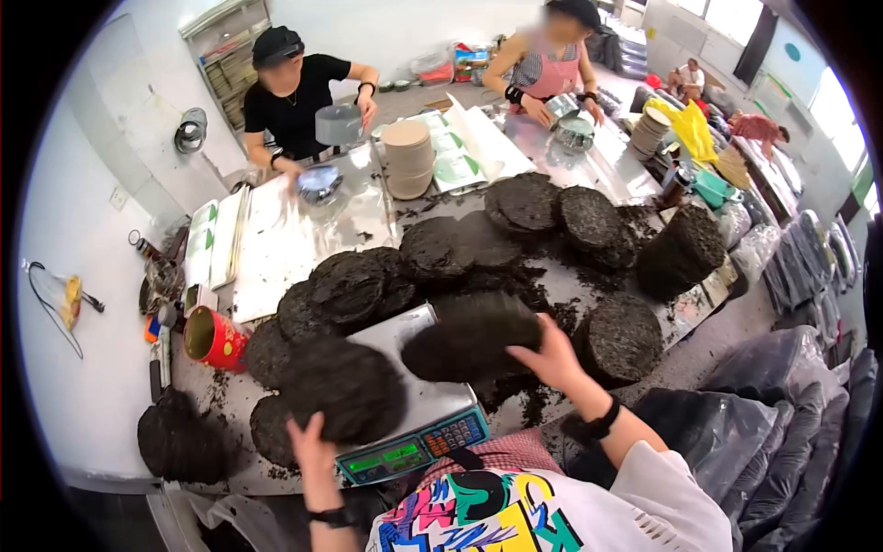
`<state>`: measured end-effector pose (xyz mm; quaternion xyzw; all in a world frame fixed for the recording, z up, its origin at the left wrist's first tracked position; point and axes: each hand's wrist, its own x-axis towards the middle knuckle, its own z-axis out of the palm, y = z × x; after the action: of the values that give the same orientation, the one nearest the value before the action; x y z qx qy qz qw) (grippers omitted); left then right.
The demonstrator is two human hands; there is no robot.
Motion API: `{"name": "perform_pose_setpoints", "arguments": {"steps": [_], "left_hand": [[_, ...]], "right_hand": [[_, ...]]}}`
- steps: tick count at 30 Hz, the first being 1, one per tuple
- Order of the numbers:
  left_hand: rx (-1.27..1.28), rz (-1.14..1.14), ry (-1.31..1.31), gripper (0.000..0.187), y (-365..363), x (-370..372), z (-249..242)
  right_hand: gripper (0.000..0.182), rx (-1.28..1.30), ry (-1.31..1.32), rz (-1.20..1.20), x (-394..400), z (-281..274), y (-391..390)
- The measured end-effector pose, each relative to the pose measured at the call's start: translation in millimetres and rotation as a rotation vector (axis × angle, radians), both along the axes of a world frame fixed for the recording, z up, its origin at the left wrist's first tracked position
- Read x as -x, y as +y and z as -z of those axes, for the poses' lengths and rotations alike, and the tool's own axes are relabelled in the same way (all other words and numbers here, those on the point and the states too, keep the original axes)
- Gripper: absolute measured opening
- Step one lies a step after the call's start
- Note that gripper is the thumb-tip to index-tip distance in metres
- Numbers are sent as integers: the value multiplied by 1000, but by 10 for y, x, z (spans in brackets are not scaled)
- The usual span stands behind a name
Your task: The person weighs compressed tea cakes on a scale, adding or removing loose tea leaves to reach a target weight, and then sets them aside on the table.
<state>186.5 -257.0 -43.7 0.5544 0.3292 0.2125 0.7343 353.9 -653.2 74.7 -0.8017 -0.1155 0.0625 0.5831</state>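
My left hand (313,451) grips the near edge of a dark, round dried seaweed cake (342,391), blurred by motion, over the left side of a digital scale (428,317). In my right hand (556,354) is another dark seaweed cake (471,340), tilted and blurred, held by its right edge above the scale. The scale's green display and keypad (414,451) face me. Beyond both hands, several more seaweed cakes (349,283) lie in an overlapping row. Close to my right hand stands a thick stack of cakes (621,340).
Dark crumbs litter the table. A red tin (216,339) stands at left, near a dark seaweed pile (184,437). Across the table, two co-workers (299,106) handle clear round containers (338,126) beside a stack of beige discs (407,158). Filled plastic bags (699,442) crowd the right.
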Motion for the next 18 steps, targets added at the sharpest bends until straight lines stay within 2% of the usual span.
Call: {"name": "perform_pose_setpoints", "arguments": {"steps": [1, 2, 4, 5, 6, 7, 8, 9, 12, 14, 18], "left_hand": [[-37, 10, -20, 56, -267, -139, 38], [36, 13, -48, 54, -472, -262, 52], [129, -112, 111, 49, -677, -364, -58], [15, -121, 120, 47, -597, -285, 16], [-99, -133, 130, 45, -441, -145, 130], [-237, -165, 107, 43, -288, 27, 230], [-235, -229, 126, 41, -186, 162, 212], [-231, -254, 161, 39, -97, 318, 195], [-166, -293, 250, 34, 7, 740, 186], [-142, -260, 256, 30, -123, 833, 87], [-209, -168, 277, 29, -323, 793, -60]], "right_hand": [[41, -135, 88, -41, 2, 376, 235], [45, -264, 173, -75, -11, 736, 406], [48, -402, 360, -100, 130, 542, 642], [51, -190, 225, -104, 44, 927, 523], [46, 7, 55, -31, -17, 1036, 335], [34, 322, -128, 50, -62, 1051, 87], [21, 558, -233, 55, -178, 1442, -234], [15, 677, -25, 76, -214, 1659, -500], [13, 824, -113, 111, -276, 2233, -1006], [14, 795, -201, 184, -357, 2332, -1030], [10, 949, -198, 121, -535, 2701, -1052]]}}
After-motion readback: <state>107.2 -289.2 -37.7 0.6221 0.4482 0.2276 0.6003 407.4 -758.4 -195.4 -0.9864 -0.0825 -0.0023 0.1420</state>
